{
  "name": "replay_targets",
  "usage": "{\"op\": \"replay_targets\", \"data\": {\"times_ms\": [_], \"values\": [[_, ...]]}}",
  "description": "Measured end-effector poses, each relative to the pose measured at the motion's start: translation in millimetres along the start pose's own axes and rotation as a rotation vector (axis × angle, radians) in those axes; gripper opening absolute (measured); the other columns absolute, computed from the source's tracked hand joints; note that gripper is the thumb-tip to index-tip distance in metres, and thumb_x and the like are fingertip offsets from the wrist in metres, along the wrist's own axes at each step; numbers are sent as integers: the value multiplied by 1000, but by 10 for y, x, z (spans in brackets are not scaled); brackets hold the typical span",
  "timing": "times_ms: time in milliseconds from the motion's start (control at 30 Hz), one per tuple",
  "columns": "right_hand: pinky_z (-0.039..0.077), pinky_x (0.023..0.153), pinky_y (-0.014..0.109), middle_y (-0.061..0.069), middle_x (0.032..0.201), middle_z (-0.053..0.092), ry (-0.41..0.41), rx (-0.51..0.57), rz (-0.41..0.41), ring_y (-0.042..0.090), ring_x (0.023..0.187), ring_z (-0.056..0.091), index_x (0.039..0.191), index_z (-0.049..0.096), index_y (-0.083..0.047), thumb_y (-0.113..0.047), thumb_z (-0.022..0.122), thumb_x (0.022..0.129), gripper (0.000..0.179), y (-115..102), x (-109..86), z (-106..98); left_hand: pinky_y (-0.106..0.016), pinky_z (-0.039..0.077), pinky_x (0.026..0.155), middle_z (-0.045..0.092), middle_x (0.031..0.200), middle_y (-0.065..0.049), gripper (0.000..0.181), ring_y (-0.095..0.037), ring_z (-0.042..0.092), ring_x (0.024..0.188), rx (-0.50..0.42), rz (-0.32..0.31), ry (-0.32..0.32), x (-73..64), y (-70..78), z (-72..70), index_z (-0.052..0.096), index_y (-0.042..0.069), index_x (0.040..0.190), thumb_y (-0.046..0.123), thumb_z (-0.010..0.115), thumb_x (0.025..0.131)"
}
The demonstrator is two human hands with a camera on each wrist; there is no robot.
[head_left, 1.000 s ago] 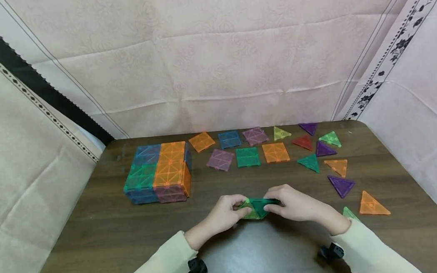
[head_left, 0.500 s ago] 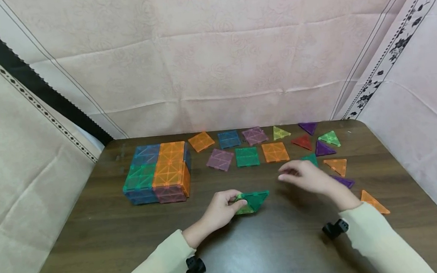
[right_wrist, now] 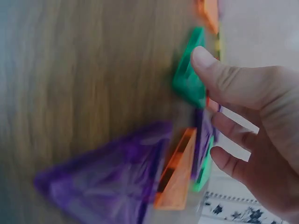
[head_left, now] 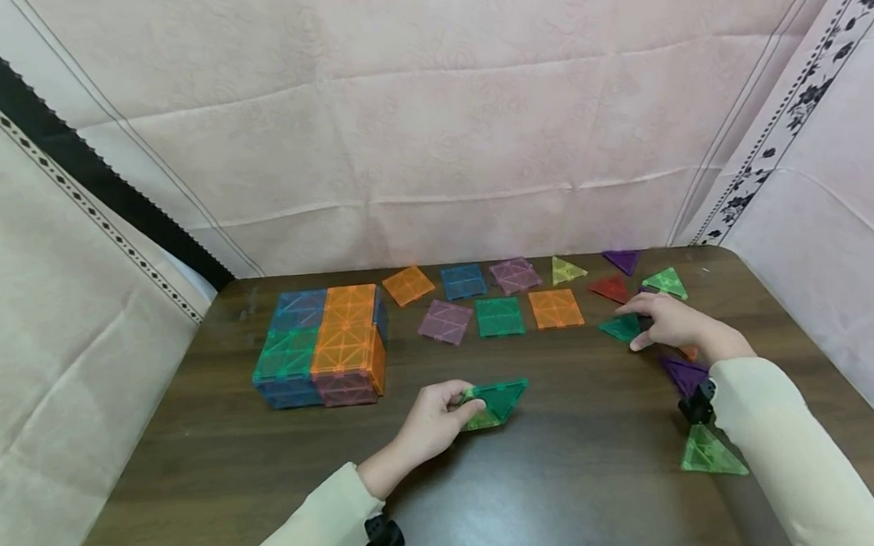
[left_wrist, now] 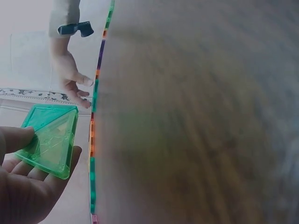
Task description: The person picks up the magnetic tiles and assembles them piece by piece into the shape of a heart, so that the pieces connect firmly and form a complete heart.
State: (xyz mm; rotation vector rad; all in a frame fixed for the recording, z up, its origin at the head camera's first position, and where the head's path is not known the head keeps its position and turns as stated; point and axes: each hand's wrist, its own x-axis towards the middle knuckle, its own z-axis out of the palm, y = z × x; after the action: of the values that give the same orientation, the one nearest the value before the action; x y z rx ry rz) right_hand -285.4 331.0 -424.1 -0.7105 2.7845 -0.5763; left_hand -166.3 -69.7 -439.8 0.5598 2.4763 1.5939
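In the head view my left hand (head_left: 431, 424) is raised over the table near the middle. It pinches a pair of translucent triangular magnetic tiles between thumb and fingers; the left wrist view shows a light green tile (left_wrist: 51, 147) lying against a darker green tile (left_wrist: 44, 114). My right hand (head_left: 676, 325) reaches across the table to a dark green triangular tile (head_left: 619, 329), with fingers and thumb spread around its right side. The right wrist view has the thumb right at that green tile (right_wrist: 187, 81), the other fingers loosely bent and apart from the thumb.
A block built of blue, green, orange and purple square tiles (head_left: 346, 329) stands at left. Several loose square tiles (head_left: 500, 317) lie at the back middle. Around my right arm are a purple triangle (head_left: 684, 375), a light green triangle (head_left: 709, 452) and a red triangle (head_left: 609, 288).
My right hand has let go of the green tiles and moved right and away, to the dark green triangle on the table. My left hand keeps hold of the pair, shifted slightly left.
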Motion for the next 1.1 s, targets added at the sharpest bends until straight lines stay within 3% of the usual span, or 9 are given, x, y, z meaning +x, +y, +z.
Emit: {"op": "replay_targets", "data": {"times_ms": [200,400,500,700,867,1033,1100], "values": [[38,95,62,31,125,49,-35,36,28,50,116,45,129,55,8,-22,79,78,64,67,-11,43,-20,34,52,46,62,5,12,-4,37,52,-17,-5,5,-8,-14,-24,69,3,95,13,64,93],[45,82,43,18,109,51,6,50,-3,29,94,51,125,59,8,-27,82,76,64,-110,32,157,-20,36,53,56,68,-1,13,-2,39,54,-40,-15,17,-8,-16,-36,69,1,96,13,65,92],[42,75,35,12,101,49,37,51,-13,21,85,47,118,64,7,-22,82,76,54,-251,63,208,-21,35,52,59,70,-5,14,-3,39,53,-59,-13,27,-2,-11,-35,69,0,97,13,65,92],[44,70,33,3,89,56,115,38,-60,15,77,50,95,67,-2,-10,77,80,20,-532,65,279,-21,36,52,62,71,-9,15,-4,41,54,-60,-27,30,21,-20,-28,69,0,97,14,65,93],[45,71,33,-2,82,64,175,205,-18,14,76,55,91,61,-9,-12,73,86,13,-829,19,386,-21,40,53,70,82,-12,14,-8,50,62,-60,-42,50,46,-48,-44,69,-1,97,11,66,92],[48,80,37,6,99,67,162,430,-17,21,94,61,121,62,-3,-15,67,91,33,-1096,-10,560,-20,38,52,68,78,-12,12,-8,48,60,-75,-51,52,61,-44,-84,67,-2,99,8,66,91],[49,82,37,9,103,66,133,494,-17,23,97,60,125,61,-1,-12,65,92,35,-1184,-8,634,-20,36,50,65,74,-12,12,-8,44,57,-75,-51,43,65,-41,-96,66,-2,99,7,65,91]]}}
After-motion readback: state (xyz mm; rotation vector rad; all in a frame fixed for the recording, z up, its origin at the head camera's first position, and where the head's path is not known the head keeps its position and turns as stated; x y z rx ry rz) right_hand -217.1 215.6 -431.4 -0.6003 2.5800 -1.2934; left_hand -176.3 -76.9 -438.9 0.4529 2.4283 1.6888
